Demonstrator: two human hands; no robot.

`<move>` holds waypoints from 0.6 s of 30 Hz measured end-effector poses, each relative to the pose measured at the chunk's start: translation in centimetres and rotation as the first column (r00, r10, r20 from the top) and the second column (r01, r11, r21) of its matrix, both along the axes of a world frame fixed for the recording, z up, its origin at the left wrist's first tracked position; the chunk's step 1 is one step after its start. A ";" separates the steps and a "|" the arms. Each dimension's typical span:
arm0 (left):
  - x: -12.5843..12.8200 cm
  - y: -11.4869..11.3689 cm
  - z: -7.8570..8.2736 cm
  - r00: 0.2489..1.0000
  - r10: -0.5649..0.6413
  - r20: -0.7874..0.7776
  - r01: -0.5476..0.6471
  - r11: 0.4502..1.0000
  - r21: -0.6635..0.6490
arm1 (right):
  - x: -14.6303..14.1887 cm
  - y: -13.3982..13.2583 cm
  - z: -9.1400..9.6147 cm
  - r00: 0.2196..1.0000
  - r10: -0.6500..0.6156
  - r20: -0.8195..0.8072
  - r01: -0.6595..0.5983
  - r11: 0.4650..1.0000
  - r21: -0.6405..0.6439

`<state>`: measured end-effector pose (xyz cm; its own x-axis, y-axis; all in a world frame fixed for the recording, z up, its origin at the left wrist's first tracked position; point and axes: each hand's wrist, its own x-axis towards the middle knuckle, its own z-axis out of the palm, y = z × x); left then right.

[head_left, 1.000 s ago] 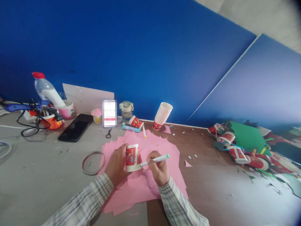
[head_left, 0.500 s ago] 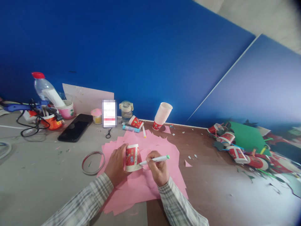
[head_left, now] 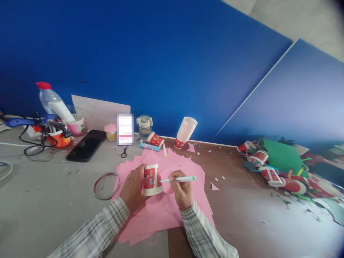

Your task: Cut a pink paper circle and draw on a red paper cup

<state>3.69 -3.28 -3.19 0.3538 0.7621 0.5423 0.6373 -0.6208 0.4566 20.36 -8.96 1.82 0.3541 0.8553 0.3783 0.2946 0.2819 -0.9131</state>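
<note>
My left hand [head_left: 133, 188] grips a red and white paper cup [head_left: 152, 180] from its left side, the cup held over pink paper sheets [head_left: 163, 216]. Between the thumb and fingers of my right hand [head_left: 182, 191] is a white marker [head_left: 178, 179] with a green end. Its tip points left and meets or nearly meets the cup's right side. The pink sheets lie in a loose stack under both hands. Left of my left hand, a roll of tape [head_left: 106, 185] rests flat on the table.
Behind the sheets are a blue glue stick [head_left: 149, 147], another paper cup [head_left: 155, 139], a glass jar [head_left: 144, 129] and a tilted cup stack [head_left: 186, 132]. A black phone [head_left: 86, 146] and scissors [head_left: 124, 152] lie at left. Cup and paper crafts [head_left: 271, 176] crowd the right.
My right hand has shifted the marker slightly right, and its tip is a little higher on the cup's side. My left hand and the cup stay almost in place.
</note>
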 end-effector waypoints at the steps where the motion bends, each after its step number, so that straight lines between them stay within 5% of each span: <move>1: 0.0 0.0 0.0 1.000 0.000 0.002 0.000 1.000 0.003 | 0.0 0.0 0.0 1.000 -0.002 0.012 0.002 1.000 0.000; 6: -0.1 0.0 0.0 1.000 0.001 0.011 -0.001 1.000 0.001 | 0.3 0.0 -0.1 0.999 0.008 0.052 -0.008 1.000 -0.005; 13: -0.1 0.0 -0.1 1.000 -0.011 0.028 0.011 1.000 0.014 | 0.1 -0.2 0.0 0.995 0.012 -0.103 -0.005 0.997 0.074; 18: 0.0 -0.1 0.3 1.000 -0.002 0.001 0.002 0.998 0.057 | -0.7 -0.6 -0.2 0.994 0.099 0.049 -0.104 0.988 0.115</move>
<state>3.72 -3.39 -2.89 0.3545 0.7291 0.5855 0.6359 -0.6470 0.4207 19.69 -9.51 1.66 0.2494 0.8348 0.4908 0.2972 0.4163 -0.8592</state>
